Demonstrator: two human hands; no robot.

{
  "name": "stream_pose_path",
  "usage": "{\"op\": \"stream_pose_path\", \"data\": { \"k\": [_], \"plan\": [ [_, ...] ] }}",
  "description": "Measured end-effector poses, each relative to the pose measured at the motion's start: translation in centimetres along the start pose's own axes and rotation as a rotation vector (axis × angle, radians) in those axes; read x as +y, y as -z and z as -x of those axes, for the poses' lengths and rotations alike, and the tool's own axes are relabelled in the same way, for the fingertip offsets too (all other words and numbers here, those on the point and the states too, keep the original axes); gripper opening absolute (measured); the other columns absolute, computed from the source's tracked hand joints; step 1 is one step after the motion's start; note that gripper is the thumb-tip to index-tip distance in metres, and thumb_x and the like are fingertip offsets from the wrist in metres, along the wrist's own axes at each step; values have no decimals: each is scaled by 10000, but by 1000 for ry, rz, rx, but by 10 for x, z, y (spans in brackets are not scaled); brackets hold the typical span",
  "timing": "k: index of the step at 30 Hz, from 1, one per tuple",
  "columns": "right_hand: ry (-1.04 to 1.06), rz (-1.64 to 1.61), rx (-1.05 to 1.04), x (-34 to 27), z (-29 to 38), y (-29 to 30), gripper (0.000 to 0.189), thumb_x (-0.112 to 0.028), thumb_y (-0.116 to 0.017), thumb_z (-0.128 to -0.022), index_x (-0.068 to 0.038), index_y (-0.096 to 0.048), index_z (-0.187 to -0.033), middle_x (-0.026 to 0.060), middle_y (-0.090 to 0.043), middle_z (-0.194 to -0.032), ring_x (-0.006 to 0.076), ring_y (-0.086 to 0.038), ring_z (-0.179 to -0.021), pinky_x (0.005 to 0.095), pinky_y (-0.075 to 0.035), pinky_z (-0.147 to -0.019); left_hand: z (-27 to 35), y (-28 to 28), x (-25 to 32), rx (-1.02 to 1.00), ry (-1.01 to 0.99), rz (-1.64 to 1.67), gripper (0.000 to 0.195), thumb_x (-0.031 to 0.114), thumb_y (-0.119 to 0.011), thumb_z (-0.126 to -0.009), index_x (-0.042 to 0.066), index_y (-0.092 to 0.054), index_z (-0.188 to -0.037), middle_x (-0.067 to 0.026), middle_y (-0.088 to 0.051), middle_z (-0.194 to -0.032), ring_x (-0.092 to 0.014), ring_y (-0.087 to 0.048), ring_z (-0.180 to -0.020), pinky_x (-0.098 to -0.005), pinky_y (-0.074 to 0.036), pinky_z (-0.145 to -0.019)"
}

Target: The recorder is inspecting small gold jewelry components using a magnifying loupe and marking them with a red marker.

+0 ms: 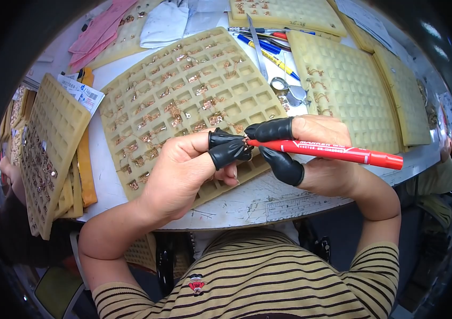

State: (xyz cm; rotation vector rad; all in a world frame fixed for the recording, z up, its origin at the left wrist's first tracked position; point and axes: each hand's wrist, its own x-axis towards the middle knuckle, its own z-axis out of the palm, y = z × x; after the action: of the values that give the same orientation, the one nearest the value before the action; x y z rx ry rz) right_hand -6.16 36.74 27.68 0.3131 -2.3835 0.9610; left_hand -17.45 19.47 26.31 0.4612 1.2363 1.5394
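Note:
Black rubber finger cots cover the thumb and index finger of each hand. My left hand pinches a small copper-coloured jewellery piece, mostly hidden by the fingertips. My right hand grips a red marker pen between thumb and index finger, its tip end pointing left and meeting the piece or lying right beside it. Both hands are over the near right part of a pale yellow compartment tray. Many of its cells hold rose-gold-coloured chains and pendants; cells along its right side show bare bottoms.
Right of the tray lie a folding loupe, metal tweezers and a yellow-blue pen. Another tray stands beyond them. A tilted tray leans at left. Pink papers and a white cloth lie behind. Another person's hand shows far left.

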Motion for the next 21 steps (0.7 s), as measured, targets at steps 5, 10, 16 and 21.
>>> {"op": "stream_pose_path", "data": {
  "k": [5, 10, 16, 21],
  "plan": [
    [-7, 10, -12, -2, -1, 1, 203, -85, -707, -629, -52, -595, -795, 65, -592, -683, 212, -580, -575, 278, -444, -497, 0, 0, -1, -10, -1, 0, 164, 119, -511, -862, -24, -582, -903, -68, -579, -756, -123, -569, -650, -258, -500, -638],
    [-76, -51, -14, -6, -4, 6, 198, -59, -691, -655, -46, -605, -832, 81, -605, -704, 212, -599, -596, 273, -474, -541, 0, 1, 0, -5, -1, 5, 173, 123, -514, -859, -23, -583, -923, -70, -580, -752, -121, -567, -649, -259, -501, -635],
    [25, -25, 132, 7, -1, 2, 257, 68, -603, -625, -6, -619, -870, 115, -586, -664, 220, -582, -563, 284, -468, -534, 0, -1, 1, 3, 11, 12, 183, 131, -510, -860, -16, -584, -940, -66, -579, -741, -117, -566, -646, -264, -504, -635],
    [-11, 133, 25, 4, -3, 1, 263, -35, -674, -582, -38, -564, -821, 67, -448, -630, 228, -477, -563, 314, -386, -501, 0, 0, 0, 11, 12, 31, 186, 132, -508, -861, -13, -580, -953, -67, -579, -738, -117, -566, -646, -267, -507, -640]
  ]
}}
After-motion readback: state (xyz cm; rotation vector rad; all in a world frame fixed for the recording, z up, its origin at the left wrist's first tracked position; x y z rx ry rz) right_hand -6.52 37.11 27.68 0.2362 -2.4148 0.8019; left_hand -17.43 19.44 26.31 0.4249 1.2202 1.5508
